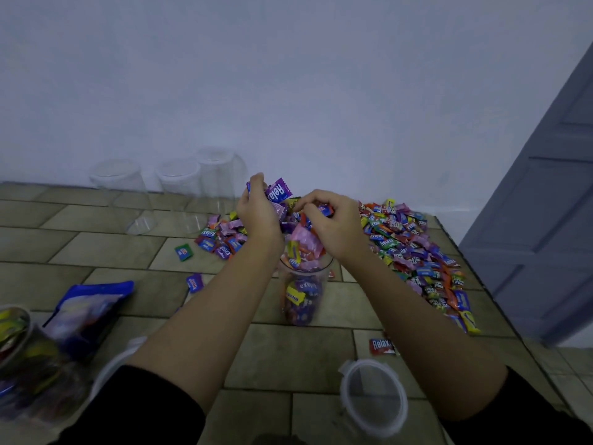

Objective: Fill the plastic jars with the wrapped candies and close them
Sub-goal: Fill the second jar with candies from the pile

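At frame centre the jar (303,284) stands heaped past its rim. Left hand (256,210) is clamped on a purple candy (277,189); right hand (333,224) is curled around candies. Recommendation: press the heap level before fitting the lid (373,396), lower right.

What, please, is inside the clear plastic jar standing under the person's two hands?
The clear plastic jar holds mixed wrapped candies, heaped above its rim. The left hand and right hand cover the top of the heap.
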